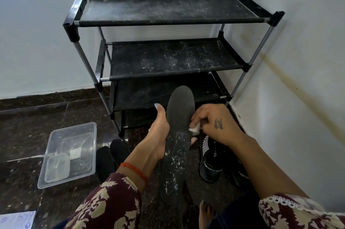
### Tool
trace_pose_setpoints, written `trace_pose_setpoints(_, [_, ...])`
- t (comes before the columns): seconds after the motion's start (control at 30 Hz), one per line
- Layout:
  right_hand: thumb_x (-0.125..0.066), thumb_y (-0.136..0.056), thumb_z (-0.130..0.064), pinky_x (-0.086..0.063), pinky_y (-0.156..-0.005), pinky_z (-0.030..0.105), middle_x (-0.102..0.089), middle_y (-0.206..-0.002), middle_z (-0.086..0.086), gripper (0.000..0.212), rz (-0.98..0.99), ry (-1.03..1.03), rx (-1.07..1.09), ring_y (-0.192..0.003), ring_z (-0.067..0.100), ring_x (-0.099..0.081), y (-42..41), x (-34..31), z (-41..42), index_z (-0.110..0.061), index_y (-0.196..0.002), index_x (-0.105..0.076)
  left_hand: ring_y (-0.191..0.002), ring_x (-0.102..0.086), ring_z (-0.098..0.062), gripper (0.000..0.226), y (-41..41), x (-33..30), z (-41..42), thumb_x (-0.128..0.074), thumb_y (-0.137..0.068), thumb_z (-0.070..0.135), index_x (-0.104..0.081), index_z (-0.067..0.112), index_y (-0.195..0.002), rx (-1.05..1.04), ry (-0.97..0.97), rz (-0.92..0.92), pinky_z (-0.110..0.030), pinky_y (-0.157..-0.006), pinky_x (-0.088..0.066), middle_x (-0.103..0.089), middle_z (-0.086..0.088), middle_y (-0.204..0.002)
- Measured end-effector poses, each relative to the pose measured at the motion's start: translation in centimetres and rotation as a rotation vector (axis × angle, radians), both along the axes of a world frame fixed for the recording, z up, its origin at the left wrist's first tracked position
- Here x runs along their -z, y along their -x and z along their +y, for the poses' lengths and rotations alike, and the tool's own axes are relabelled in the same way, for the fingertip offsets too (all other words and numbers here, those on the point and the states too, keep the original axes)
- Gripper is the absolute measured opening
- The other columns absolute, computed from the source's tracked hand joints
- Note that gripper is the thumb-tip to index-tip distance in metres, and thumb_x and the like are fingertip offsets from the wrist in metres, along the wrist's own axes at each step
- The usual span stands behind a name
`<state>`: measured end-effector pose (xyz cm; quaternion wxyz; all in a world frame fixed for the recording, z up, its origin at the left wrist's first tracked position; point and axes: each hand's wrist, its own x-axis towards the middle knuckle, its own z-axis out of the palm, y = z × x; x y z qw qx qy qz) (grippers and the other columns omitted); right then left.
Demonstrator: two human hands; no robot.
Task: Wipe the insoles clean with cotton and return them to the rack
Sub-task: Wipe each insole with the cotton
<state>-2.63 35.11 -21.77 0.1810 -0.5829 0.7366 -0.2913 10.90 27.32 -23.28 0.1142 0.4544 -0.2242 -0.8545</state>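
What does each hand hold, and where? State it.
Left hand grips the dark grey foam insole at its left edge, mid-length; right hand pinches white cotton.

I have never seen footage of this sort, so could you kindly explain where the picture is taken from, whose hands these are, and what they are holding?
There is one picture, from a camera worn on a person's head, looking down at their own bare hands; no machine is involved. The left hand holds a dark insole speckled with white dust. The right hand pinches a white piece of cotton against the insole's edge. Ahead stands a dusty black rack in a corner. On the floor lie a clear plastic container, dark shoes and more insoles.
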Motion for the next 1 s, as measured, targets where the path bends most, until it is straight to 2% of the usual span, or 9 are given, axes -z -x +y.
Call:
trace_pose_setpoints(0.07, [-0.055, -0.067, 0.014, -0.050, -0.076, 0.020, -0.069, -0.084, -0.001, 0.037, 0.050, 0.142, 0.144, -0.081, 0.012, -0.063, 0.2, 0.3, -0.2, -0.015, -0.075, -0.076, -0.086, -0.067, -0.039, 0.097, 0.2, 0.0, 0.0, -0.017, -0.077, 0.083, -0.059, 0.006, -0.119, 0.034, -0.005, 0.045, -0.044, -0.062, -0.059, -0.067, -0.028, -0.105])
trace_pose_setpoints(0.17, [-0.062, -0.075, 0.008, -0.049, -0.065, 0.012, -0.066, -0.084, -0.006, 0.029, -0.121, 0.264, 0.285, -0.074, 0.008, -0.063, -1.0, -0.1, -0.6, -0.016, -0.083, -0.075, -0.093, -0.066, -0.040, 0.096, 0.3, 0.0, 0.2, -0.015, -0.077, 0.084, -0.060, 0.010, -0.118, 0.053, -0.016, 0.091, -0.046, -0.071, -0.057, -0.068, -0.027, -0.105])
trace_pose_setpoints(0.27, [-0.065, -0.078, 0.002, -0.050, -0.063, 0.013, -0.061, -0.082, -0.015, 0.025, -0.205, 0.183, 0.226, -0.077, 0.008, -0.064, -3.3, -0.5, -1.0, -0.018, -0.088, -0.075, -0.090, -0.066, -0.035, 0.093, 0.8, 0.2, 0.3, -0.015, -0.080, 0.082, -0.064, 0.011, -0.114, 0.037, 0.054, 0.021, -0.044, -0.080, -0.054, -0.070, -0.022, -0.101])
trace_pose_setpoints(0.43, [-0.069, -0.073, 0.005, -0.050, -0.076, 0.014, -0.069, -0.089, -0.005, 0.026, -0.102, 0.118, 0.025, -0.080, 0.003, -0.062, -4.4, -0.8, 0.6, -0.016, -0.086, -0.076, -0.102, -0.063, -0.031, 0.090, 0.7, 0.5, -0.2, -0.014, -0.084, 0.078, -0.064, 0.007, -0.109, -0.016, 0.156, -0.096, -0.042, -0.099, -0.045, -0.069, -0.020, -0.102])
trace_pose_setpoints(0.57, [-0.060, -0.071, 0.012, -0.053, -0.081, 0.027, -0.071, -0.089, -0.002, 0.032, 0.034, -0.004, -0.005, -0.083, 0.011, -0.064, -3.5, -1.1, 2.0, -0.015, -0.077, -0.077, -0.091, -0.065, -0.027, 0.074, 0.6, 0.2, 0.1, -0.014, -0.087, 0.074, -0.062, 0.019, -0.099, -0.028, 0.114, -0.021, -0.039, -0.082, -0.050, -0.071, -0.010, -0.094])
trace_pose_setpoints(0.7, [-0.071, -0.069, 0.006, -0.056, -0.075, 0.032, -0.067, -0.092, 0.004, 0.022, 0.044, -0.067, 0.250, -0.077, 0.019, -0.065, -2.7, -0.2, 2.3, -0.012, -0.080, -0.076, -0.099, -0.066, -0.032, 0.083, 0.8, 0.4, 0.4, -0.016, -0.082, 0.078, -0.055, 0.019, -0.126, -0.006, 0.086, 0.032, -0.044, -0.085, -0.052, -0.068, -0.014, -0.112])
trace_pose_setpoints(0.8, [-0.064, -0.075, 0.009, -0.046, -0.067, 0.003, -0.066, -0.089, 0.000, 0.026, -0.029, 0.092, 0.417, -0.066, 0.008, -0.060, -2.2, -0.6, 1.8, -0.012, -0.086, -0.075, -0.093, -0.068, -0.038, 0.094, 0.6, 0.1, 0.5, -0.016, -0.077, 0.084, -0.056, 0.013, -0.125, 0.029, 0.050, 0.045, -0.047, -0.076, -0.055, -0.067, -0.020, -0.113])
trace_pose_setpoints(0.87, [-0.062, -0.079, 0.006, -0.042, -0.063, -0.002, -0.067, -0.092, 0.000, 0.027, -0.066, 0.147, 0.427, -0.066, 0.002, -0.057, -2.2, -1.3, 1.0, -0.015, -0.091, -0.074, -0.082, -0.070, -0.036, 0.094, 0.6, 0.1, 0.5, -0.013, -0.079, 0.082, -0.060, 0.011, -0.118, 0.041, 0.087, 0.033, -0.044, -0.074, -0.054, -0.071, -0.021, -0.101])
trace_pose_setpoints(1.0, [-0.067, -0.077, 0.000, -0.055, -0.071, 0.025, -0.063, -0.088, -0.007, 0.024, -0.110, 0.047, 0.273, -0.075, 0.007, -0.062, -3.7, -1.1, 0.0, -0.018, -0.091, -0.073, -0.074, -0.069, -0.027, 0.087, 0.9, 0.4, 0.4, -0.012, -0.085, 0.076, -0.067, 0.011, -0.105, 0.045, 0.172, -0.045, -0.034, -0.065, -0.054, -0.072, -0.015, -0.083])
